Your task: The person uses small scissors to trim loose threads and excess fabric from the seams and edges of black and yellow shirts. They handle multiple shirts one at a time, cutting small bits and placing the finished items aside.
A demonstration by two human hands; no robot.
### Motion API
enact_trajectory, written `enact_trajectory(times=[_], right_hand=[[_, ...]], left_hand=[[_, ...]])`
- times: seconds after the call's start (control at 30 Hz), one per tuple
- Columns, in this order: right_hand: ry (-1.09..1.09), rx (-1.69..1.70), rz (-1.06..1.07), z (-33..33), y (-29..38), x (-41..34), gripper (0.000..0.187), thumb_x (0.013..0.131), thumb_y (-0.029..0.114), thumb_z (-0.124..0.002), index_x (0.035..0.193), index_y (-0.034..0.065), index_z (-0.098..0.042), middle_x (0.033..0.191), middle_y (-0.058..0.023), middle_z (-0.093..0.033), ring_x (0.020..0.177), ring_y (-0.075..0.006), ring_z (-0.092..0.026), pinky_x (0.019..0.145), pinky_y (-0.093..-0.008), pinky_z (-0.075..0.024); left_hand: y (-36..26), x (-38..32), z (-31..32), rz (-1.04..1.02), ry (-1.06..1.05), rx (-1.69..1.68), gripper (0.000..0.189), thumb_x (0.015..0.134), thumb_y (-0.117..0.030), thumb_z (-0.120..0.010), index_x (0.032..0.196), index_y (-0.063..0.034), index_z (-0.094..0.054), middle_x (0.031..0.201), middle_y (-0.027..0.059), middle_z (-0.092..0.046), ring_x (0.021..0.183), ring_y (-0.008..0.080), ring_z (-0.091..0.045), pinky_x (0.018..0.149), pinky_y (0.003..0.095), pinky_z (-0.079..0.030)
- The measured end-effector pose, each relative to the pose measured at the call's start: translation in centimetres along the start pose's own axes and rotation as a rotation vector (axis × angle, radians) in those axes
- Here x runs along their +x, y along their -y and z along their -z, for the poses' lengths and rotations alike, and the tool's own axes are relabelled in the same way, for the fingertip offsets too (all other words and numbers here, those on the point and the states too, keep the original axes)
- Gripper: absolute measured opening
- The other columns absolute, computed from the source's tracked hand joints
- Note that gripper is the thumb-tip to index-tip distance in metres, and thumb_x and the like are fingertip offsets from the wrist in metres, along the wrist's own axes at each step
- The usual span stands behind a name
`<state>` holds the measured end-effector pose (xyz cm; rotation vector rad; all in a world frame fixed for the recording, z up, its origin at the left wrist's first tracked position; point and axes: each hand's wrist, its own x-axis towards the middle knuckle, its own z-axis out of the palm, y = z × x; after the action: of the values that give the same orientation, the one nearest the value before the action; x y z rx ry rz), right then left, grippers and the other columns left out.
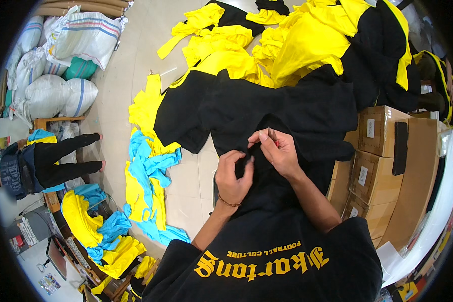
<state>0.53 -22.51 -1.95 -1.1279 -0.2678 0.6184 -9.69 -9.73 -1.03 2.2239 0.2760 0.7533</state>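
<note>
A black garment (256, 102) lies spread across my lap and reaches forward over a heap of yellow cloth. My right hand (281, 153) is closed around small thread snips (272, 135), with the metal blades pointing up past the fingers and a bit of red showing at the palm. The right fingertips meet near a fold of the black cloth. Just left of it, my left hand (232, 177), with a beaded bracelet (228, 202) at the wrist, is curled at the same cloth. Whether its thumb and fingers pinch the fabric is unclear.
Yellow and black garments (309, 41) are heaped ahead. Yellow and light-blue pieces (147, 181) lie on the tiled floor at left. Cardboard boxes (373, 173) stand close on my right, a phone-like black object (400, 149) on them. Far left are stuffed sacks (87, 34) and another person (49, 166).
</note>
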Motion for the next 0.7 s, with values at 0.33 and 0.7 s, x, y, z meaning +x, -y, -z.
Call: enact_trajectory(times=[0.33, 0.7], right_hand=[[0.237, -0.476, 0.097, -0.5, -0.2, 2.4, 0.029, 0.095, 0.004, -0.07, 0.123, 0.0042, -0.076, 0.116, -0.0095, -0.079, 0.075, -0.0123, -0.067, 0.069, -0.0269, -0.0538], [0.087, -0.629, 0.31, -2.5, -1.2, 1.9, 0.032, 0.087, 0.012, -0.084, 0.117, 0.0042, -0.075, 0.103, -0.0084, -0.077, 0.072, -0.0159, -0.068, 0.065, -0.0268, -0.0534]], left_hand=[[6.1, 1.1, 3.4, 0.438, 0.139, -0.235, 0.014, 0.09, -0.002, -0.082, 0.104, 0.0001, -0.081, 0.087, 0.008, -0.076, 0.074, 0.0099, -0.067, 0.067, 0.0227, -0.051], [4.5, 2.1, 4.8, 0.295, 0.172, -0.235, 0.009, 0.093, -0.002, -0.078, 0.1, 0.0025, -0.078, 0.095, 0.0101, -0.078, 0.081, 0.014, -0.071, 0.072, 0.0266, -0.056]])
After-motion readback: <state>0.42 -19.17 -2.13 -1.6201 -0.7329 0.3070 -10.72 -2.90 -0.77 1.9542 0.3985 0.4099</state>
